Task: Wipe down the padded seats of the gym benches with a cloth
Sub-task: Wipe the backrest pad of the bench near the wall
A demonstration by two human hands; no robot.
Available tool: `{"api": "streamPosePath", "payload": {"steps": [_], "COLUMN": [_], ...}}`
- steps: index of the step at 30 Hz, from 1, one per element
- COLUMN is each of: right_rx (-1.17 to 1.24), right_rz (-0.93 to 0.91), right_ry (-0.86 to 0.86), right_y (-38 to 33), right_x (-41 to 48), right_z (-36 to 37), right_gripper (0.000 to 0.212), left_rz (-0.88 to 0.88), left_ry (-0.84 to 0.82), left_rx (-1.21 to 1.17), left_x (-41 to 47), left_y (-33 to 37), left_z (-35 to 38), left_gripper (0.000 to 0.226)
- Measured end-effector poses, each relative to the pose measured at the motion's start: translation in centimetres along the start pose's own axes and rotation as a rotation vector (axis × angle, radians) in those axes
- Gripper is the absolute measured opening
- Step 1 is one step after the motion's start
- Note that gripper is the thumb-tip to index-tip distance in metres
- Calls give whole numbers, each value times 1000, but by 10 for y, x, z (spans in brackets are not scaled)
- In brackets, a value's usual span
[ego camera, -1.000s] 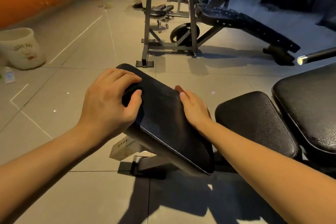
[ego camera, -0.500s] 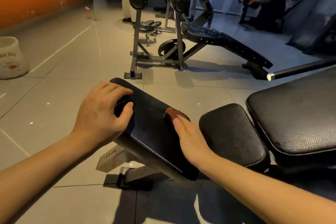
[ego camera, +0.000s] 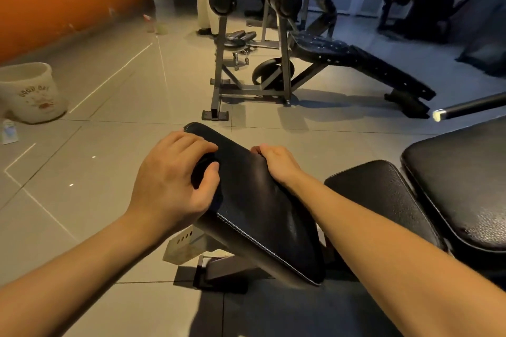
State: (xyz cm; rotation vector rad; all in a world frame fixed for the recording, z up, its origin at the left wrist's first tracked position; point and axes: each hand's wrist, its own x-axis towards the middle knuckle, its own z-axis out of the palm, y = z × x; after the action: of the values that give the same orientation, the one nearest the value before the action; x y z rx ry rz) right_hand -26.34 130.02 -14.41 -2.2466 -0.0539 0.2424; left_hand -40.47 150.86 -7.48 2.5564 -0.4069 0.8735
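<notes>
Now, left hand (ego camera: 169,180) clasps pad's (ego camera: 262,216) edge.

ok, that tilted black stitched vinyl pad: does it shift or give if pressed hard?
Likely holds: the tilted black stitched vinyl pad sits on a grey metal bracket with adjustment holes. Glossy skin, so probably slick. The left hand grips its edge, hinting it may wobble.
</notes>
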Motion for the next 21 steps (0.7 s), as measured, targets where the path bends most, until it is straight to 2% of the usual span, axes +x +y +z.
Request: {"api": "streamPosePath", "payload": {"steps": [5,10,16,19,21], "right_rx": [126,32,-134,44,73], "right_rz": [286,321,139,103,29], "right_ry": [193,179,268,235,204], "right_y": [41,39,29,16,3], "right_x": [-14,-58,-115,-132,-143], "right_z": [-13,-5,8,10,8], "right_gripper": [52,51,47,45,45], "left_rz": [-12,-39,-85,-92,-83], "left_ry": [-14,-48,-114,-150,-190], "left_rx": [-2,24,83,81,67], "left_x": [-3,-4,-1,0,1], "left_y": [1,4,11,16,16], "left_z": [-1,-2,-8,-13,-18], "left_gripper": [39,43,39,33,35]}}
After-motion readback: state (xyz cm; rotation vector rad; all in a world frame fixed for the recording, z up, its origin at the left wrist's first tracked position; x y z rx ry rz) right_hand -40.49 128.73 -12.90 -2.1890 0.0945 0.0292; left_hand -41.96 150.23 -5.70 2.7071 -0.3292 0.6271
